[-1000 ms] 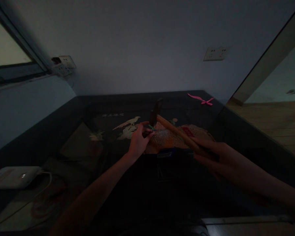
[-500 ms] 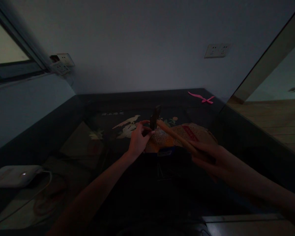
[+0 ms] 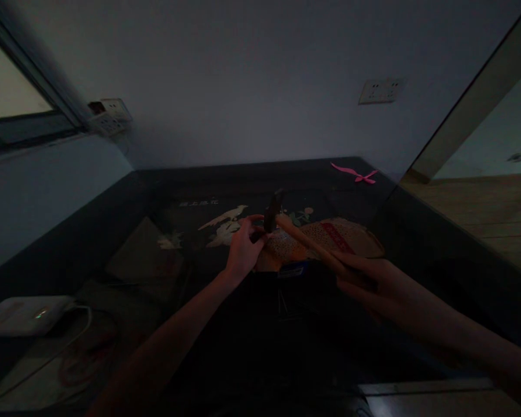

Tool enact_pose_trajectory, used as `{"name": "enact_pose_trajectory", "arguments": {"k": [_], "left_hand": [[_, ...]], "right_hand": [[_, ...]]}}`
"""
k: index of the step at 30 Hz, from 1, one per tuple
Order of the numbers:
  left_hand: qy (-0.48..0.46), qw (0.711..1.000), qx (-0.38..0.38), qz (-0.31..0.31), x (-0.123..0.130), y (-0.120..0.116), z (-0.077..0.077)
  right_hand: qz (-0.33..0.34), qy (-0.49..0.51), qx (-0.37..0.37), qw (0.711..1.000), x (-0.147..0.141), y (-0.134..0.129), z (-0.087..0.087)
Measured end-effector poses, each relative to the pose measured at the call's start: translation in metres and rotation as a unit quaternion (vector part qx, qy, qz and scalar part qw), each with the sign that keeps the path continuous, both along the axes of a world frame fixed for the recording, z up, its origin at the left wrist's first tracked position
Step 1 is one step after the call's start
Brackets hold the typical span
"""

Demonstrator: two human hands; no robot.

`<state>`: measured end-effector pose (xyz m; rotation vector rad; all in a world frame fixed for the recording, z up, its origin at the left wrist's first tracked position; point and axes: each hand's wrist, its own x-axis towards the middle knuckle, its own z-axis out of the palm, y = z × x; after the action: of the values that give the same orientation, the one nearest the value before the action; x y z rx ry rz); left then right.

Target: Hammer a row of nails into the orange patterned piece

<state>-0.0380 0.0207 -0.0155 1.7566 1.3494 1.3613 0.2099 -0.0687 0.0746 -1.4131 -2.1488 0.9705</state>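
My right hand is wrapped round the wooden handle of a hammer. Its dark head is beside the fingertips of my left hand, over the near-left part of a brown, speckled flat piece with a red strip. Thumb and fingers of the left hand are brought together in a pinch; what is between them is too dark to make out. Near the front edge of the speckled piece lies a small blue item. Just in front of it, a few thin pale lines show on the dark surface.
A dark tabletop with bird and flower decoration meets the wall. A pink ribbon lies at the back right. At the left is a white power strip or adapter with a cable. Wall sockets are above the table.
The hammer head sits very slightly lower, close to the left fingertips. Both hands keep nearly the same position and grip, and the view has shifted a little.
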Motion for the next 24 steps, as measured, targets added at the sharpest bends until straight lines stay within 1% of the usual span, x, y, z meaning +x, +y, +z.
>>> {"name": "enact_pose_trajectory", "arguments": {"k": [3,7,12,18,21,24], "left_hand": [[0.002,1.000,0.000,0.005,0.0001,-0.0003,0.0001],[-0.001,1.000,0.002,0.011,0.0014,-0.0009,0.0016],[0.009,1.000,-0.002,0.005,0.0015,-0.0008,0.0023],[0.002,1.000,0.001,0.008,0.0013,-0.0003,0.0011],[0.004,1.000,0.000,0.006,0.0017,-0.0005,0.0016],[0.014,1.000,0.000,0.007,0.0015,-0.0006,0.0021]], "right_hand": [[0.005,0.006,0.012,1.000,0.0008,-0.0002,0.0032],[-0.010,0.013,0.040,0.999,0.0012,-0.0033,0.0067],[0.001,0.002,0.027,1.000,-0.0003,-0.0022,0.0022],[-0.028,0.027,0.042,0.998,0.0010,-0.0066,0.0065],[-0.032,0.027,0.052,0.998,-0.0001,-0.0069,0.0036],[-0.013,0.022,0.037,0.999,-0.0009,-0.0042,-0.0016]]}}
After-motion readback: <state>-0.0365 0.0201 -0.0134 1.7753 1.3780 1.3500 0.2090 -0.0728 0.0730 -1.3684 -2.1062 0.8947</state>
